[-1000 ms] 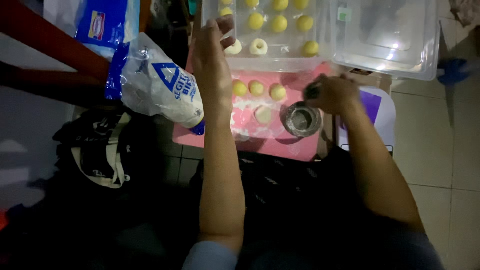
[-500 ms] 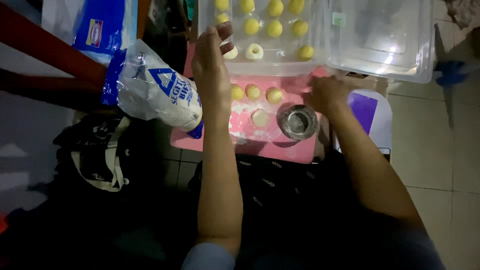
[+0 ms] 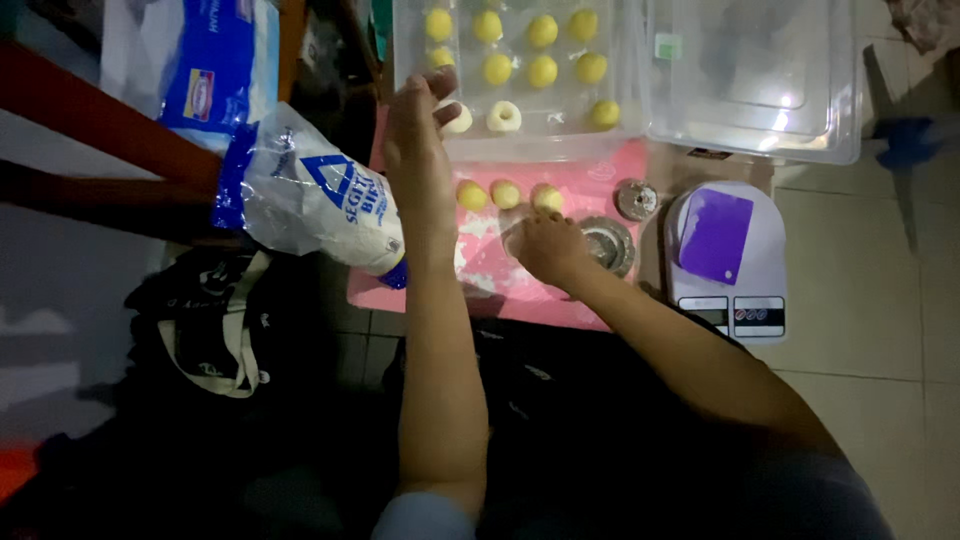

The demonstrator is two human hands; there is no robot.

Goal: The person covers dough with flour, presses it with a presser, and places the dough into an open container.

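Seen from above, a person sits at a pink rectangular mat (image 3: 590, 185). The left hand (image 3: 418, 130), fingers loosely open, reaches toward 12 o'clock, placing a pale ring-shaped dough piece (image 3: 458, 120) in a clear plastic tray (image 3: 452, 150) of yellow dough balls (image 3: 543, 70). The right hand (image 3: 545, 247) presses flat on the mat, beside a round metal cutter (image 3: 608, 243) at 3 o'clock. Setting pieces apart should keep them from sticking.

Right hand (image 3: 545, 250): moved off the round metal cutter (image 3: 607, 243) toward 9 o'clock, now pressing on the pink mat (image 3: 560, 300) beside it.
Metal cutter: now uncovered, lying alone.
Left hand (image 3: 418, 135): fingers (image 3: 440, 85) lifted toward 12 o'clock, at the ring-shaped dough (image 3: 458, 118).
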